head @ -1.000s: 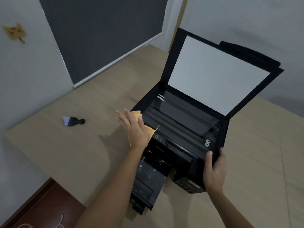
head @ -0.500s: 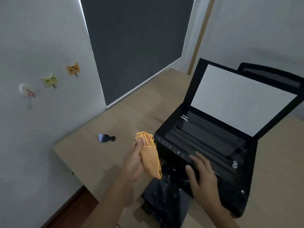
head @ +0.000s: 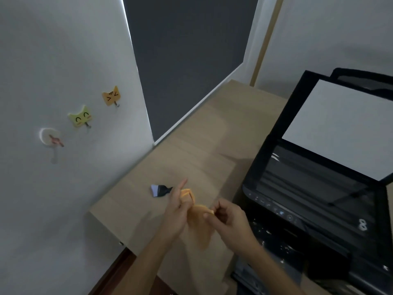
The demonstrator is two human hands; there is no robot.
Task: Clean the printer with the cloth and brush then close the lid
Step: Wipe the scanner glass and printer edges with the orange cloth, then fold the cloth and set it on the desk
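Both hands, left hand (head: 177, 206) and right hand (head: 228, 218), pinch orange cloth (head: 198, 210); printer (head: 302, 201) lid (head: 344, 126) up; no legible branding.

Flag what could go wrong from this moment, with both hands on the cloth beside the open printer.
Left hand and right hand both pinch the orange cloth, so nothing steadies the printer. Its scanner lid stands open and could drop if bumped. White specks on the output tray might get wiped inward. The brush lies near the table edge.
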